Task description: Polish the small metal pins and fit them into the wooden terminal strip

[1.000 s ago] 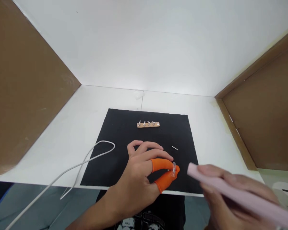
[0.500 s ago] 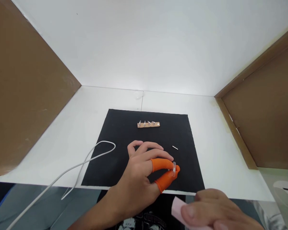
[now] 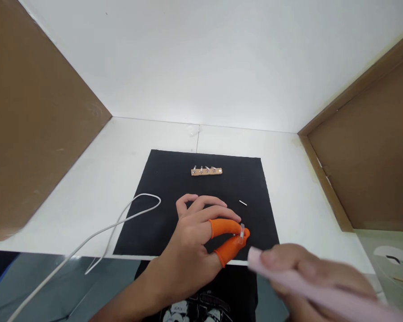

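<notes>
My left hand (image 3: 196, 241) rests on the black mat (image 3: 161, 214), its thumb and forefinger in orange finger cots. Those two fingers pinch a small clear piece (image 3: 242, 232). My right hand (image 3: 309, 277), blurred by motion, is closed around a long pink tool (image 3: 295, 281) whose tip lies just right of the pinched piece. A small wooden strip with several metal pins (image 3: 206, 171) lies near the mat's far edge. A short thin metal pin (image 3: 243, 203) lies loose on the mat beyond my left fingers.
A white cable (image 3: 114, 226) loops across the mat's left corner and off the table's front edge. Brown cardboard panels (image 3: 30, 125) stand at left and right (image 3: 376, 147). A white wall closes the back of the white table (image 3: 298, 210).
My right hand with the pink tool dropped low toward me, then came back up and now sits close to the pinched piece. My left hand has stayed put.
</notes>
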The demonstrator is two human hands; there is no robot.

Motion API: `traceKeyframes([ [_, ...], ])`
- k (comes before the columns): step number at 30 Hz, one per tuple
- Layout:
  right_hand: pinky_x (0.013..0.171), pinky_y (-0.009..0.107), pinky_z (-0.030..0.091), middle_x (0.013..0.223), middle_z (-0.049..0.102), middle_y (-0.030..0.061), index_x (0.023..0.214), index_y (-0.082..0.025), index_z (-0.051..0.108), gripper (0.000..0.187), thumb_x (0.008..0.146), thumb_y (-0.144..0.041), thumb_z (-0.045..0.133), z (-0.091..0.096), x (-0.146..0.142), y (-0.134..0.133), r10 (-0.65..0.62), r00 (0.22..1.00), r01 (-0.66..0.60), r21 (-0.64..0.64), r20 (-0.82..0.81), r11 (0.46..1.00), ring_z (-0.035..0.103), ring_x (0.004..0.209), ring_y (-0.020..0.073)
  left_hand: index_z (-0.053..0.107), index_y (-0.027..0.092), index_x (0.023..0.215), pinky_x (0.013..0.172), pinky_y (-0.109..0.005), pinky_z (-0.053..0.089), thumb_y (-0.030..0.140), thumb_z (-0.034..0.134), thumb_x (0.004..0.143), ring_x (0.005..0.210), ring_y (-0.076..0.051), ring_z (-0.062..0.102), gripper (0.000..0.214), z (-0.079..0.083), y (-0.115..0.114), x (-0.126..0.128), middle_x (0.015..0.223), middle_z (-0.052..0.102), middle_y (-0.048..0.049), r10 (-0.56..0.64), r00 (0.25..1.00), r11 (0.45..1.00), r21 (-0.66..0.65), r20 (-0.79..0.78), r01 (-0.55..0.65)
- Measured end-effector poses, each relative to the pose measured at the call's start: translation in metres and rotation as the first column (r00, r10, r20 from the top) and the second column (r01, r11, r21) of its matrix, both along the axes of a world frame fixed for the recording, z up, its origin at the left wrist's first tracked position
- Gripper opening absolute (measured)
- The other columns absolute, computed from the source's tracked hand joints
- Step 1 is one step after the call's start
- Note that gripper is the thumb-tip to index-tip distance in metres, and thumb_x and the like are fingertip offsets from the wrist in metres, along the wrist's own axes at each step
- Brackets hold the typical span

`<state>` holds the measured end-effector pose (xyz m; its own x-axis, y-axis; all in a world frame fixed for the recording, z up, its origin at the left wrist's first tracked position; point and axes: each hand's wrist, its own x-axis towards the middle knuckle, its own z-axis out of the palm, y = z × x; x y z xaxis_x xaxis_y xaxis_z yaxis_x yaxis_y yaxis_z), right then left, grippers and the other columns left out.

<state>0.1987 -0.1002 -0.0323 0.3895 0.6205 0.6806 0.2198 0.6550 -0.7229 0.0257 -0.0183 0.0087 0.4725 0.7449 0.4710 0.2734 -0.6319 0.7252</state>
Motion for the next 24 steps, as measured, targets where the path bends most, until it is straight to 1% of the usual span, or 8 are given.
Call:
traceKeyframes([
  [2,0.075,0.026,0.071,0.102,0.086,-0.0002,0.119,-0.023,0.071,0.046,0.083,0.004,0.082,-0.001,0.012,0.005,-0.048,0.999,0.048,0.019,-0.012,0.999,0.085,0.086,0.018,0.077,0.028,0.096,0.11,-0.045,0.029,0.018,0.085,0.098,0.111,-0.021,0.074,0.013,0.0,-0.001,-0.001,0.107,0.087,0.0103,-0.004,1.0,1.0,-0.006,-0.004,0.004],
  [4,0.083,0.029,0.073,0.104,0.086,0.0012,0.122,-0.022,0.07,0.049,0.083,0.005,0.082,0.001,0.016,0.008,-0.082,0.996,0.083,0.04,-0.022,0.996,0.086,0.093,0.02,0.077,0.028,0.096,0.11,-0.045,0.03,0.017,0.084,0.098,0.11,-0.021,0.074,0.013,0.0,-0.002,-0.001,0.107,0.087,0.0099,-0.007,1.0,1.0,-0.001,-0.005,0.006],
  [8,0.057,0.026,0.066,0.097,0.087,0.0005,0.118,-0.024,0.073,0.025,0.097,-0.014,0.082,0.007,-0.003,0.004,0.064,0.996,-0.067,0.045,0.064,0.997,0.08,0.064,0.0169,0.077,0.028,0.094,0.11,-0.045,0.029,0.015,0.085,0.097,0.111,-0.022,0.074,0.016,0.0,-0.003,-0.001,0.106,0.087,0.0098,0.001,1.0,1.0,0.0,-0.001,-0.001],
  [10,0.052,0.024,0.064,0.097,0.087,0.0004,0.118,-0.026,0.074,0.022,0.099,-0.016,0.079,0.009,-0.009,0.003,0.09,0.993,-0.094,0.054,0.08,0.994,0.079,0.061,0.0159,0.077,0.028,0.094,0.111,-0.044,0.028,0.014,0.085,0.096,0.111,-0.021,0.074,0.017,0.001,-0.003,-0.001,0.106,0.087,0.0107,0.001,1.0,1.0,-0.004,0.0,-0.001],
  [13,0.064,0.031,0.072,0.101,0.086,0.0012,0.12,-0.027,0.073,0.039,0.089,-0.009,0.086,0.011,-0.001,0.008,0.042,0.999,-0.042,0.029,0.008,0.999,0.084,0.077,0.0214,0.077,0.028,0.096,0.111,-0.043,0.028,0.012,0.085,0.095,0.112,-0.02,0.074,0.018,0.002,-0.003,-0.002,0.107,0.086,0.0118,-0.011,1.0,1.0,-0.006,-0.011,0.011],
  [17,0.077,0.049,0.076,0.101,0.084,0.0054,0.114,-0.026,0.072,0.051,0.074,-0.027,0.102,0.009,0.015,0.013,-0.023,0.997,0.02,-0.044,-0.076,0.999,0.085,0.094,0.0321,0.078,0.028,0.097,0.112,-0.044,0.029,0.012,0.085,0.095,0.112,-0.02,0.074,0.018,0.001,-0.002,-0.003,0.107,0.086,0.0113,-0.003,1.0,1.0,-0.009,-0.009,0.003],
  [20,0.079,0.052,0.076,0.102,0.084,0.0059,0.113,-0.027,0.071,0.054,0.071,-0.032,0.105,0.008,0.016,0.013,-0.022,0.995,0.018,-0.048,-0.097,0.999,0.085,0.096,0.0331,0.077,0.028,0.094,0.112,-0.045,0.028,0.014,0.085,0.097,0.111,-0.021,0.074,0.016,0.0,-0.001,-0.002,0.107,0.087,0.0098,0.002,1.0,1.0,-0.007,-0.008,-0.002],
  [24,0.078,0.052,0.075,0.103,0.084,0.0054,0.118,-0.028,0.07,0.057,0.072,-0.029,0.104,0.009,0.013,0.016,-0.032,0.995,0.028,-0.041,-0.097,0.999,0.085,0.092,0.032,0.077,0.028,0.094,0.111,-0.045,0.028,0.016,0.084,0.098,0.11,-0.021,0.074,0.014,0.001,0.001,-0.001,0.107,0.087,0.0094,-0.004,1.0,1.0,-0.006,-0.015,0.004],
])
